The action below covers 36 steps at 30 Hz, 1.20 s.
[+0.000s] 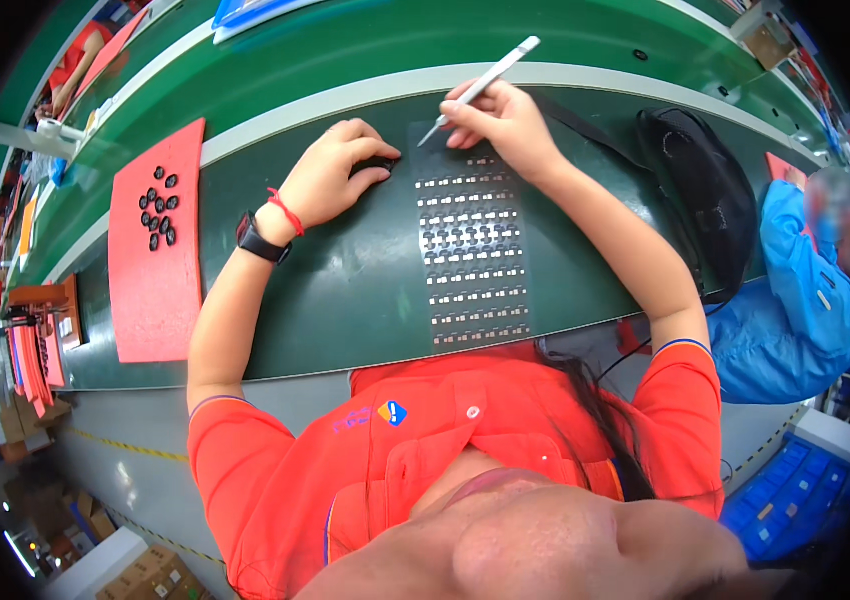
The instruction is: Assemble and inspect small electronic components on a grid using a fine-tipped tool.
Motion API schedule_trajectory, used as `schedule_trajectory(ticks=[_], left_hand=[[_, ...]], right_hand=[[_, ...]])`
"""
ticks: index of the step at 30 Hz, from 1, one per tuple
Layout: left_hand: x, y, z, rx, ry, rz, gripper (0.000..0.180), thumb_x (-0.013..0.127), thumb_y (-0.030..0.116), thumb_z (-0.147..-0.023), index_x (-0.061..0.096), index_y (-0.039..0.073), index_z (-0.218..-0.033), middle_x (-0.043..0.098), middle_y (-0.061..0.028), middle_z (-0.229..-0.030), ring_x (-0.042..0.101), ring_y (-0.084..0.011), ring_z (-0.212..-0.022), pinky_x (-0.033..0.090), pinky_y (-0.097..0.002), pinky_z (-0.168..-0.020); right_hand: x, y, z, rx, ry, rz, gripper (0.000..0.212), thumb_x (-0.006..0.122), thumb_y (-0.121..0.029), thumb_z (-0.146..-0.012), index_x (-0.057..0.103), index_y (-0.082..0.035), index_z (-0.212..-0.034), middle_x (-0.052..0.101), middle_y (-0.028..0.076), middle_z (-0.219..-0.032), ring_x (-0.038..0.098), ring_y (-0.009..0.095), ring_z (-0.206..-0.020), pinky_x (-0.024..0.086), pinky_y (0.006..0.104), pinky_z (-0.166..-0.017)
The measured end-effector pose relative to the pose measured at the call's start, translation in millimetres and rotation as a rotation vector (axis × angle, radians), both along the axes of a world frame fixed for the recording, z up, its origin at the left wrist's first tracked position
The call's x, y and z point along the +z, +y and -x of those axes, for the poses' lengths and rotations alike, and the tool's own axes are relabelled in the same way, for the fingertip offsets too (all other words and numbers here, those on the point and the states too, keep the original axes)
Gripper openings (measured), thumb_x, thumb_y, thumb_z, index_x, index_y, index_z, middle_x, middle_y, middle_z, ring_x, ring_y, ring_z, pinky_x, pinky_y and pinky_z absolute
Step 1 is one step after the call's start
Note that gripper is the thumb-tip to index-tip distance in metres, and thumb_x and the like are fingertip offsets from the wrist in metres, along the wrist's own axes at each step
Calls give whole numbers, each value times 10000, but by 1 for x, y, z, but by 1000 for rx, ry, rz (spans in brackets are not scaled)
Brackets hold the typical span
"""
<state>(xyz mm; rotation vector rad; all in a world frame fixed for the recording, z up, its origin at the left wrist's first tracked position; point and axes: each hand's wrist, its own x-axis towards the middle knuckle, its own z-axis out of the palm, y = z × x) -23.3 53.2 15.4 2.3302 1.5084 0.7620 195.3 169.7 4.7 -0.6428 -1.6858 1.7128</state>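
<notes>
My right hand (pixel 505 125) grips a slim silver pointed tool (pixel 498 72) like a pen; whether it is a knife or tweezers I cannot tell. The tool's tip points down-left, at the top end of a clear sheet (pixel 423 215) lying on the green table. Rows of small dark and silver stickers (pixel 472 238) cover that sheet. To its left, my left hand (pixel 333 172) rests on the table, fingers curled and closed on a small black part (pixel 377 163), partly hidden by them. My left wrist carries a black watch (pixel 261 240) and a red string.
A pink foam mat (pixel 155 300) with several small black round parts (pixel 157 210) lies at the left. A black bag (pixel 700 200) sits on the table at the right. A person in a blue jacket (pixel 795 300) is beyond it. A pale ledge (pixel 345 98) runs along the table's back.
</notes>
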Motion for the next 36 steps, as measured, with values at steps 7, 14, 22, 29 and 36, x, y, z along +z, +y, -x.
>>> schedule_trajectory(ticks=[7,14,22,29,36], left_hand=[[2,-21,-8,-52,51,-81,259,690,112,-776,653,82,-1031,583,-92,-1073,534,-276,-1023,423,-376,-889],[-7,-7,-51,-185,190,-158,519,668,370,-811,547,100,-1236,474,-152,-1336,426,-319,-1263,336,-449,-1029],[-17,1,-59,-176,263,-177,535,614,404,-848,519,91,-1271,460,-157,-1348,411,-315,-1272,316,-476,-1053],[-20,-2,-60,-157,250,-203,534,612,400,-855,506,96,-1280,461,-169,-1343,427,-322,-1256,323,-477,-1047],[-21,-5,-59,-143,215,-187,527,625,380,-849,506,106,-1284,457,-163,-1349,419,-328,-1261,321,-478,-1047]], right_hand=[[-11,7,-18,-48,-77,-16,274,642,-145,-878,538,20,-1071,642,109,-908,656,157,-749,521,247,-664],[-9,34,-39,142,-112,-73,193,636,-125,-876,556,-15,-1012,638,86,-878,644,149,-795,518,254,-718],[-10,37,-42,164,-119,-64,188,632,-120,-880,553,-18,-1016,639,88,-887,647,149,-806,520,255,-726],[-10,35,-43,175,-78,-50,191,621,-102,-887,539,-14,-1035,638,85,-908,647,150,-812,521,256,-734],[-9,33,-41,164,-116,-59,187,619,-101,-889,539,-18,-1036,644,88,-905,648,146,-796,516,249,-721]])
